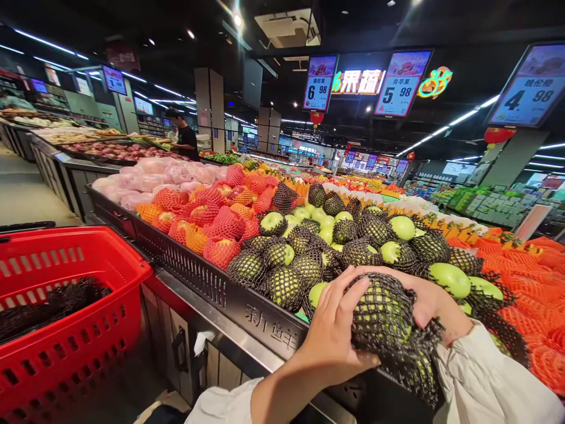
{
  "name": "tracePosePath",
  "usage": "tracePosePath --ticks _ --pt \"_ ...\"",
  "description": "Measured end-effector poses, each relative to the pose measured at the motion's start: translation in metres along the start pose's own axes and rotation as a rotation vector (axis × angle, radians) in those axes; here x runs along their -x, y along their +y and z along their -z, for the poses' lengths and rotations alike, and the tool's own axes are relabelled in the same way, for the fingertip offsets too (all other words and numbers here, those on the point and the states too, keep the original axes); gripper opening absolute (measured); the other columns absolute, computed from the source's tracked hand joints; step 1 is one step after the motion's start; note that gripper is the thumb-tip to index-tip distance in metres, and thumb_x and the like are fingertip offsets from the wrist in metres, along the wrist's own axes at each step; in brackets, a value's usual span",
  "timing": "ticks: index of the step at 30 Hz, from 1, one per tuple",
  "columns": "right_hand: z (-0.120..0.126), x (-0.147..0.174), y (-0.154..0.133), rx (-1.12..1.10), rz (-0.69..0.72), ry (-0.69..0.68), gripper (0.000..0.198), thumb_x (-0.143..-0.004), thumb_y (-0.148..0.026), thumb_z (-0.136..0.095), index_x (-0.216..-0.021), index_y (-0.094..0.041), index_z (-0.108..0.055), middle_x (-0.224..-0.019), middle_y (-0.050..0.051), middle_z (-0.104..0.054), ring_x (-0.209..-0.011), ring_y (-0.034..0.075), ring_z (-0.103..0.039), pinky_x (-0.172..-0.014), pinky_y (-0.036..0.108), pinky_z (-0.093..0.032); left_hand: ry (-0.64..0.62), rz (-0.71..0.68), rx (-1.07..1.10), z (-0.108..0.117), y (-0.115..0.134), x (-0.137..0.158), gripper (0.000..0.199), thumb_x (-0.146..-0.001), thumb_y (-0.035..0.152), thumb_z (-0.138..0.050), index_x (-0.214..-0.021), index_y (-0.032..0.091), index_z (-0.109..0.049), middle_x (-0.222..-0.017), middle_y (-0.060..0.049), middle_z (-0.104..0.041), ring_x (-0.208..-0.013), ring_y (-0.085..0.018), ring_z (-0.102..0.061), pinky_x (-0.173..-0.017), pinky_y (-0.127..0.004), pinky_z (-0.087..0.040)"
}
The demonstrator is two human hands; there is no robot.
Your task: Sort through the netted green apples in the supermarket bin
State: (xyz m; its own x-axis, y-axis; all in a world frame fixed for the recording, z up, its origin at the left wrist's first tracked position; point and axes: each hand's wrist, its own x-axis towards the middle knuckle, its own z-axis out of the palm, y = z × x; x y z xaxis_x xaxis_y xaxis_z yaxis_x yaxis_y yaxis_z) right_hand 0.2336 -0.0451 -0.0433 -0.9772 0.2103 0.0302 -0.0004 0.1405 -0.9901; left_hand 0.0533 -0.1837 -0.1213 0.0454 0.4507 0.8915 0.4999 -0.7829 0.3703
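Both hands hold a green apple in a black foam net (382, 309) over the front edge of the display. My left hand (329, 335) wraps its left side, with fingertips over the top and the thumb underneath. From behind and the right, my right hand (436, 300) grips it, thumb on the net, most fingers hidden. A second netted green apple (417, 368) is right below, close to my right wrist; what supports it is hard to make out. Just beyond my hands lie loose green apples (450, 280) and many in black nets (285, 288).
On the left stands a red shopping basket (75, 247) with black netting (66, 300) inside. Red apples in foam nets (225, 224) lie left of the green ones, orange-netted fruit (529, 294) right. The black crate wall (194, 265) runs in front. A person (185, 138) stands farther back.
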Motion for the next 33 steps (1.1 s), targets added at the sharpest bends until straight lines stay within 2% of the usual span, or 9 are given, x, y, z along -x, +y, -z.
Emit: tracePosePath --ticks 4,7,10,13,18,22,25,29,33 --pt "-0.007 -0.011 -0.003 -0.055 0.090 0.078 0.078 -0.070 -0.072 -0.073 -0.129 -0.023 -0.063 -0.129 0.012 -0.067 -0.122 0.032 -0.063 -0.110 0.048 -0.042 0.017 0.166 0.062 0.027 0.010 -0.023 0.095 -0.070 0.036 -0.081 -0.149 0.026 -0.029 -0.146 -0.016 -0.048 -0.135 -0.035 -0.049 -0.115 -0.054 -0.038" --pt "-0.011 -0.023 -0.009 -0.017 0.211 0.129 0.075 -0.081 -0.080 -0.055 -0.131 -0.025 -0.061 -0.123 0.012 -0.069 -0.110 0.027 -0.067 -0.098 0.044 -0.051 0.096 0.320 0.092 0.054 0.008 -0.061 0.092 -0.071 0.033 -0.081 -0.143 0.022 -0.026 -0.138 -0.014 -0.051 -0.129 -0.030 -0.054 -0.111 -0.047 -0.042" --pt "-0.012 -0.031 -0.015 0.072 0.210 0.102 0.079 -0.083 -0.079 -0.055 -0.137 -0.021 -0.054 -0.126 0.015 -0.067 -0.106 0.024 -0.068 -0.087 0.036 -0.053 0.201 0.369 0.055 0.071 -0.014 -0.112 0.083 -0.070 0.035 -0.082 -0.131 0.020 -0.028 -0.134 -0.015 -0.050 -0.124 -0.029 -0.056 -0.108 -0.046 -0.042" --pt "-0.012 -0.033 -0.019 0.119 0.152 0.105 0.080 -0.083 -0.075 -0.060 -0.137 -0.016 -0.054 -0.125 0.017 -0.067 -0.105 0.022 -0.067 -0.086 0.031 -0.052 0.211 0.370 0.025 0.072 -0.051 -0.164 0.076 -0.071 0.038 -0.083 -0.125 0.020 -0.032 -0.128 -0.015 -0.054 -0.116 -0.027 -0.060 -0.104 -0.045 -0.043" --pt "-0.014 -0.032 -0.019 0.108 0.135 0.110 0.073 -0.084 -0.069 -0.064 -0.133 -0.014 -0.058 -0.121 0.017 -0.068 -0.103 0.021 -0.068 -0.084 0.030 -0.052 -0.006 0.498 -0.242 0.045 -0.112 -0.226 0.076 -0.069 0.045 -0.083 -0.129 0.022 -0.043 -0.123 -0.015 -0.065 -0.111 -0.030 -0.063 -0.097 -0.043 -0.048" --pt "-0.012 -0.034 -0.014 0.107 0.143 0.101 0.069 -0.085 -0.067 -0.065 -0.129 -0.015 -0.060 -0.118 0.017 -0.070 -0.100 0.020 -0.069 -0.081 0.029 -0.053 -0.163 0.555 -0.530 0.010 -0.148 -0.249 0.084 -0.071 0.055 -0.077 -0.140 0.022 -0.043 -0.126 -0.016 -0.066 -0.115 -0.034 -0.064 -0.095 -0.042 -0.050" --pt "-0.011 -0.036 -0.012 0.109 0.152 0.099 0.067 -0.085 -0.066 -0.066 -0.128 -0.015 -0.061 -0.117 0.017 -0.070 -0.098 0.020 -0.069 -0.079 0.029 -0.053 -0.265 0.526 -0.656 -0.019 -0.166 -0.256 0.093 -0.071 0.056 -0.077 -0.148 0.022 -0.036 -0.135 -0.019 -0.061 -0.120 -0.036 -0.062 -0.095 -0.041 -0.051" --pt "-0.012 -0.037 -0.014 0.123 0.151 0.100 0.069 -0.082 -0.066 -0.068 -0.127 -0.014 -0.062 -0.115 0.017 -0.071 -0.097 0.020 -0.069 -0.078 0.029 -0.053 -0.436 0.426 -0.691 -0.053 -0.180 -0.258 0.094 -0.072 0.042 -0.082 -0.150 0.023 -0.034 -0.144 -0.021 -0.052 -0.124 -0.036 -0.061 -0.098 -0.040 -0.050" --pt "-0.015 -0.037 -0.019 0.143 0.145 0.104 0.069 -0.081 -0.066 -0.070 -0.125 -0.014 -0.062 -0.115 0.017 -0.071 -0.098 0.020 -0.069 -0.079 0.030 -0.052 -0.500 0.393 -0.571 -0.063 -0.195 -0.262 0.095 -0.069 0.024 -0.085 -0.147 0.013 -0.031 -0.143 -0.024 -0.053 -0.127 -0.033 -0.059 -0.103 -0.037 -0.048"
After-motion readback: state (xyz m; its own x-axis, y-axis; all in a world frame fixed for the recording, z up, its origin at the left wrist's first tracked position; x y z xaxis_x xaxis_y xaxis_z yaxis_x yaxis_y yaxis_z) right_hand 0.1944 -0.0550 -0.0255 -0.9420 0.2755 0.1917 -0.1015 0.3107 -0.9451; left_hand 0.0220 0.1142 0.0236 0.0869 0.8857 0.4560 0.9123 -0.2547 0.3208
